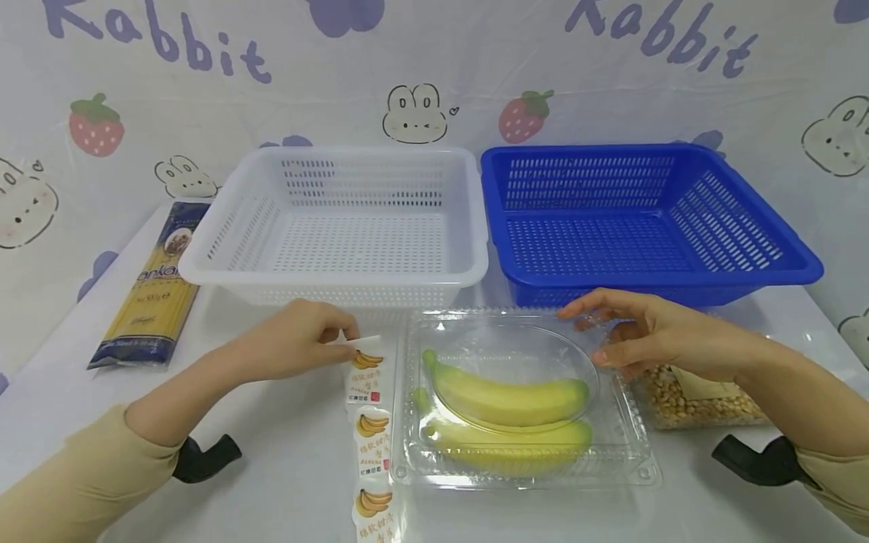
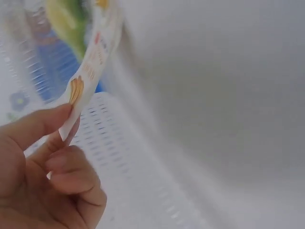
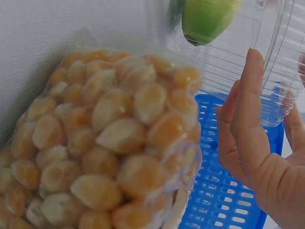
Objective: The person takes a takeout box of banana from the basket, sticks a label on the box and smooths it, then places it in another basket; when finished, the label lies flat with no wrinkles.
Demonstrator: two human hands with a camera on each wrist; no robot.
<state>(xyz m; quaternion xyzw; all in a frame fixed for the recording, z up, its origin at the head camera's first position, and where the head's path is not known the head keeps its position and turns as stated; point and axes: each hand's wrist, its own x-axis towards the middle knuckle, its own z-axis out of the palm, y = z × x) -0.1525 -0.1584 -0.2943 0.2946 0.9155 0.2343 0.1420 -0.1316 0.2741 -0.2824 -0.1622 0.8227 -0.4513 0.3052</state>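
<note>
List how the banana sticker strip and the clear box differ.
The sticker strip is white and printed; the box is transparent. The strip is narrow, the box wide. The left hand pinches the strip's far end; the box lies flat. Both show bananas, printed or inside.

The left hand (image 2: 55,174) pinches the end of a paper label strip (image 2: 102,43) between thumb and finger, the other fingers curled beneath. From there the strip bends toward the near side, its face bearing a printed bunch of bananas (image 2: 76,89) close to the grip and lettering further along. Right of it, part of a green-and-yellow banana (image 2: 69,24) shows beside ridged clear plastic (image 2: 24,43). A blue basket (image 2: 57,64) stands at the far right, a slotted white basket (image 2: 105,119) beyond the hand. Left spreads a blurred pale surface (image 2: 214,86).
</note>
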